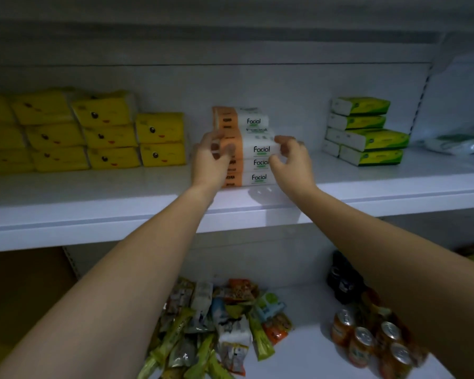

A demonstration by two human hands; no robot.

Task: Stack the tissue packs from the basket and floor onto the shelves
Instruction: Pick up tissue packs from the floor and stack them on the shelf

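As the head view shows, my left hand [212,155] and right hand [293,160] each curl round an end of the orange tissue pack [253,149], atop the middle stack [255,172] on the shelf [93,203]; released unevenly, it could slide off toward me.

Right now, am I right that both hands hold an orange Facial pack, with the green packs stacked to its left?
Not quite: the head view shows the green packs stacked to its right, not its left. The left hand and right hand do both hold the orange Facial pack.
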